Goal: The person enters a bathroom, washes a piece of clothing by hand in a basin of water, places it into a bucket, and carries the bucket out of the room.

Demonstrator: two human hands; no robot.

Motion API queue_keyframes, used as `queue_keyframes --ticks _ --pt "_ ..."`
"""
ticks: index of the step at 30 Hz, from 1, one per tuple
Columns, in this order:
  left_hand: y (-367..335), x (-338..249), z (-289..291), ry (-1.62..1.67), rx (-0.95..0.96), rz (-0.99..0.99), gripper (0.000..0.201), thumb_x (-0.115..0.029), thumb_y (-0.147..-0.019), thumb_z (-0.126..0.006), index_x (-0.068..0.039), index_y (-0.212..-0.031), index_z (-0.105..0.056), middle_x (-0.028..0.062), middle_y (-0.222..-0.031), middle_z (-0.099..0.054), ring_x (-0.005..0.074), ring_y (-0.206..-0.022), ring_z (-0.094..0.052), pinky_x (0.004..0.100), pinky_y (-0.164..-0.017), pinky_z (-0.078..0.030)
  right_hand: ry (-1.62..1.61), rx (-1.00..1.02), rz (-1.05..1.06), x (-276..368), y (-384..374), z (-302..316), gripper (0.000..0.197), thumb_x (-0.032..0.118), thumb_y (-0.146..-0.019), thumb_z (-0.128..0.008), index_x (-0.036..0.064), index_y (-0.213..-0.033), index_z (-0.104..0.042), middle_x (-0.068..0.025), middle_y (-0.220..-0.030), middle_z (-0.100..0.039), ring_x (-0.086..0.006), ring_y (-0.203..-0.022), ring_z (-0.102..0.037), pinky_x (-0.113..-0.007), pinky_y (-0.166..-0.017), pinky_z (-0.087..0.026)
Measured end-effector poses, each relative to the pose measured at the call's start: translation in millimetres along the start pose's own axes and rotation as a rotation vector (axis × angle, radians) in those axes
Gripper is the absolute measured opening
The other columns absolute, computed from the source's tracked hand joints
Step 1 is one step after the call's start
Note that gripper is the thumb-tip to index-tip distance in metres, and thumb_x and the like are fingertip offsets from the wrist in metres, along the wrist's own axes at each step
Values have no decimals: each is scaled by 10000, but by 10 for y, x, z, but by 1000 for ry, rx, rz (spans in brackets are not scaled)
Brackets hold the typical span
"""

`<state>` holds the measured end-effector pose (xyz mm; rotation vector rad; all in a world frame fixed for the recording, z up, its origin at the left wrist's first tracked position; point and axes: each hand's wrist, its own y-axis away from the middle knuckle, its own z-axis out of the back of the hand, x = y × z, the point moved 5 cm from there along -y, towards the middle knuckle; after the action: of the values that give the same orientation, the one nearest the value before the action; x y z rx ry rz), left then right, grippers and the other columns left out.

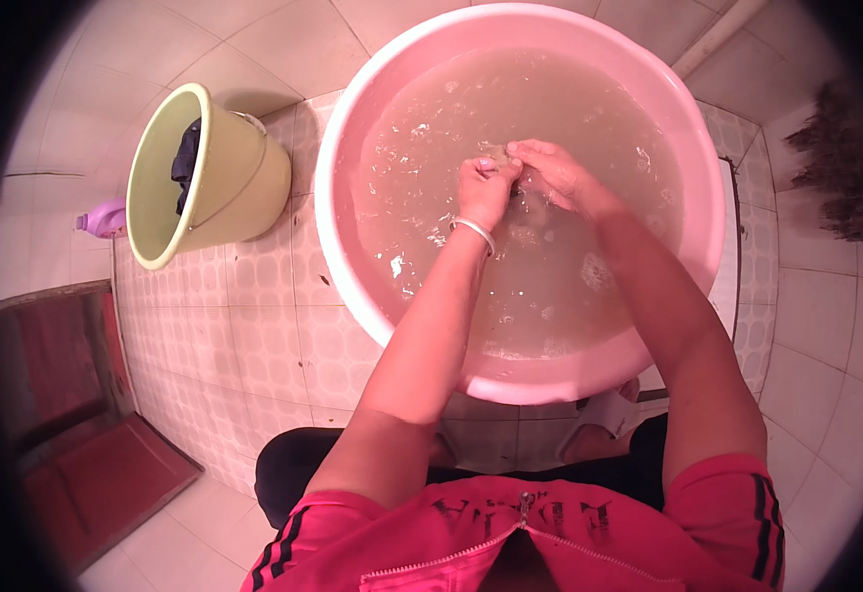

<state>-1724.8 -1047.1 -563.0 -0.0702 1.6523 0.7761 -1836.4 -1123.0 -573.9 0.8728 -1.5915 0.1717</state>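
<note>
Both my hands meet over the middle of a large pink basin (326, 187) of murky, sudsy water (560, 296). My left hand (486, 189) has its fingers curled closed, and a light bangle (473, 231) circles that wrist. Against its fingertips lie the fingers of my right hand (553, 170), bent and pressed together. Something wet and greyish shows between and just under the hands, too small and blurred by the water to name. Whatever lies deeper in the basin is hidden by the cloudy water.
Left of the basin a yellow-green bucket (254, 183) leans with dark cloth (187, 163) inside. Behind it stands a purple bottle (106, 218). A reddish-brown board (106, 483) lies at the lower left. A dark bristly bundle (846, 163) is at the right wall.
</note>
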Motion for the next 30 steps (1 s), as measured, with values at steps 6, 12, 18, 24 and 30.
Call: queue_keyframes --ticks 6,12,18,24,30 --pt "34 43 -244 470 323 174 172 -132 -899 -510 -29 -1034 -539 78 -969 -591 172 -866 -575 326 -764 -470 75 76 77 -37 36 486 186 210 -939 -495 57 -1033 -543 10 -862 -580 -58 -758 -550 -195 -632 -451" --pt "-144 80 148 534 128 117 300 -216 -945 -384 -5 -1116 -513 118 -1053 -593 236 -975 -566 370 -852 -449 95 143 48 235 65 14 215 193 -920 -477 5 -979 -566 -41 -828 -593 -120 -766 -568 -278 -687 -474" --pt "146 -209 -104 823 349 266 284 -266 -956 -417 -26 -1066 -521 100 -1010 -599 231 -916 -583 369 -815 -465 292 58 15 397 109 -73 273 240 -904 -490 -4 -991 -579 -88 -872 -607 -166 -799 -560 -328 -714 -458" --pt "8 -112 14 637 74 36 202 -192 -949 -444 -33 -876 -546 56 -799 -593 152 -720 -584 297 -668 -487 321 -140 56 202 93 -170 333 304 -905 -514 -8 -1004 -580 -81 -892 -606 -167 -843 -559 -332 -772 -446" --pt "-114 -56 76 599 -38 70 176 -135 -945 -410 -24 -923 -545 68 -841 -600 165 -801 -583 302 -691 -478 129 4 27 42 109 -68 290 259 -907 -542 -15 -996 -574 -62 -918 -606 -136 -836 -574 -291 -759 -467"
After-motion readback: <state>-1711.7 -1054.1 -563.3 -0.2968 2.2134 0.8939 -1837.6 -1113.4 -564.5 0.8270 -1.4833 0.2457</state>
